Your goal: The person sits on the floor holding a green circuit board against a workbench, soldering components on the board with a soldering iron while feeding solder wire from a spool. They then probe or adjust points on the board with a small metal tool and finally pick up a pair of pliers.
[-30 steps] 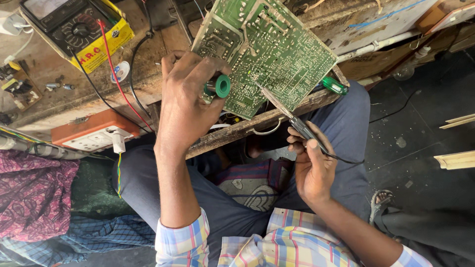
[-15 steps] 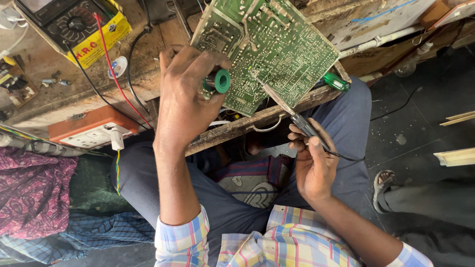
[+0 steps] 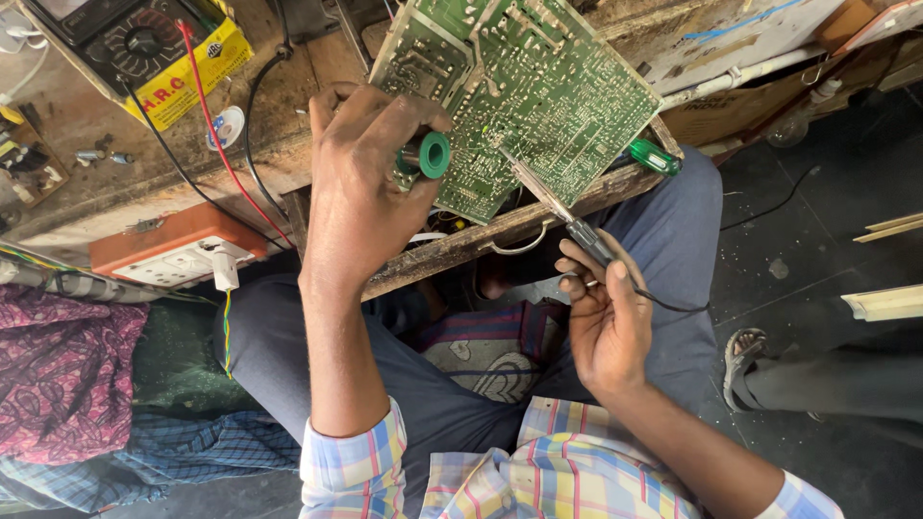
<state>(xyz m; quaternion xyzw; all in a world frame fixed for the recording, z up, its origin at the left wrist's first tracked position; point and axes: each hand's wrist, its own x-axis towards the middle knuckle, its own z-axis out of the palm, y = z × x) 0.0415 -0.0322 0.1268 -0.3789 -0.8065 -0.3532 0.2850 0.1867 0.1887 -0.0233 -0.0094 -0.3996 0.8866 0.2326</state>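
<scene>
**Two hands at a green board**

The left hand is closed around a small green spool, fingers curled on it, and the spool end shows just at 3 o'clock of the thumb. The spool lies against the lower left part of the board, a green circuit board w/ solder side up, which rests tilted on the wooden bench edge.

The right hand is clamped on the dark handle of an iron, held like a pen. The metal shaft runs toward 11 o'clock and the tip touches the board near its middle. A thin black cord goes out from the handle at approx. 4 o'clock.

At 3 o'clock of the board a green screwdriver lies on the bench edge. At 10 o'clock of the left hand sits a meter w/ yellow case, red and black leads hanging down. At 8 o'clock is an orange socket box.
</scene>
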